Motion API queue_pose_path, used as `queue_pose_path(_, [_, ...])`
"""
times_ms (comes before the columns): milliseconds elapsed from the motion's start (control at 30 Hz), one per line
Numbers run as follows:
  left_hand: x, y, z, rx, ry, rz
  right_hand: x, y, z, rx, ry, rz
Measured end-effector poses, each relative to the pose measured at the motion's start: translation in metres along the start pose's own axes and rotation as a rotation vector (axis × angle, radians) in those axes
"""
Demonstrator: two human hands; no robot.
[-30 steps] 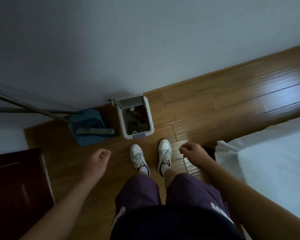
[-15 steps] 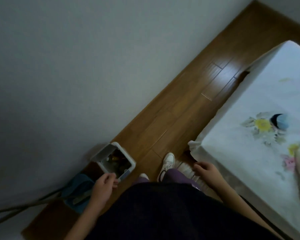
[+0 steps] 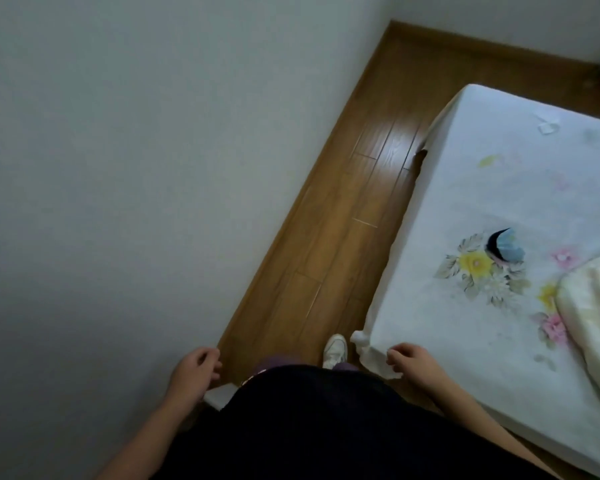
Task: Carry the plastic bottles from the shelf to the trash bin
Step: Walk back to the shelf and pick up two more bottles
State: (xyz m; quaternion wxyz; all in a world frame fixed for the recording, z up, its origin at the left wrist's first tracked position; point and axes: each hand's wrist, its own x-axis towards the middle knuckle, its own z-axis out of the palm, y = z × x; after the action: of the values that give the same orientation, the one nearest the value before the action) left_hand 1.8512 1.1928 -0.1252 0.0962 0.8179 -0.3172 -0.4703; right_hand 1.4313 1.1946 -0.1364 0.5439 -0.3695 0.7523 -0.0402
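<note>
Only a white corner of the trash bin [image 3: 219,394] shows at the bottom, between my left hand and my dark top. My left hand [image 3: 193,372] hangs just above that corner with its fingers loosely curled and nothing in it. My right hand [image 3: 413,363] is by the near corner of the bed, fingers loosely curled, also holding nothing. No plastic bottle and no shelf are in view.
A bed with a white flowered sheet [image 3: 499,188] fills the right side, with a blue and black item [image 3: 504,249] and a cream pillow [image 3: 596,306] on it. A strip of wooden floor [image 3: 343,237] runs between the bed and the pale wall [image 3: 136,168]. My white shoe [image 3: 334,346] shows below.
My view has swung right, away from the trash bin and mop, toward the bed. The bin has slid almost out of sight under my body. Both hands stay empty.
</note>
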Motion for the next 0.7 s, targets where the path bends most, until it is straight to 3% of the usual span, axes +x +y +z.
queue_pose_path(367, [0.078,0.138,0.000,0.044,-0.030,0.025,0.075,-0.132,-0.091,0.174,0.085,-0.161])
queue_pose_path(700, [0.217,0.342,0.020,0.112,-0.177,0.119,0.152,-0.173,-0.161,0.320,0.216,0.082])
